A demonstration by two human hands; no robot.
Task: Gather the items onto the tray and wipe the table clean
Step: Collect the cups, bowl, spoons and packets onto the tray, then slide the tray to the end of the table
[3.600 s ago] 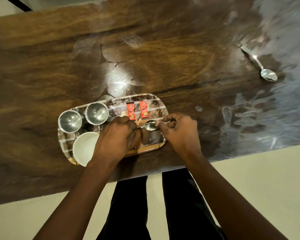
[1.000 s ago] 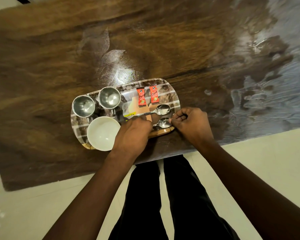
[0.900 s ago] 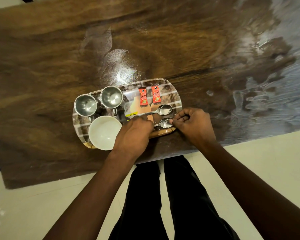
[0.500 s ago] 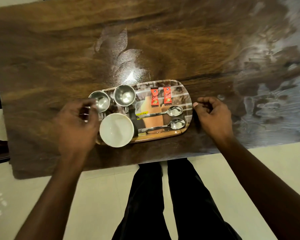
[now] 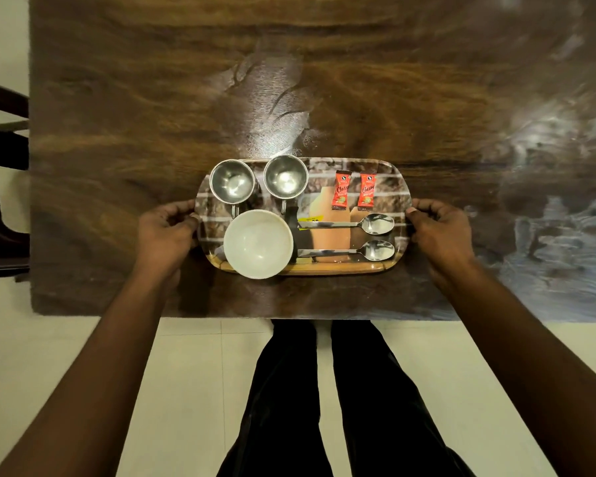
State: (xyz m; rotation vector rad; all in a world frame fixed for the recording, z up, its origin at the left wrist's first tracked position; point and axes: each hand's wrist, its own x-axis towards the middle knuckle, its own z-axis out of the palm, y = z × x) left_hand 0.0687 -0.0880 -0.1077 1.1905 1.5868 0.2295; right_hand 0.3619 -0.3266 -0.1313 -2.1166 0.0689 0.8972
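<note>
The surface (image 5: 152, 98) runs off the top and right edges, its right part smeared with glare, and the sachets' (image 5: 341, 194) small print is unreadable.

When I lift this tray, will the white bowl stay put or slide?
The white bowl probably slides easily: it sits loose on the glossy tray. It overhangs the near rim, so tilting toward you could drop it. Both hands, left hand and right hand, grip opposite ends, which should help keep it level.

Two red sachets are lying at the tray's (image 5: 398, 173) one o'clock. The left sachet (image 5: 341, 190) is showing the slanted word "Classic", with its last letters unclear. The right sachet (image 5: 367, 191) is carrying similar lettering, blurred. A yellow sticker (image 5: 308, 220) beside the bowl (image 5: 258, 243) is unreadable.
</note>
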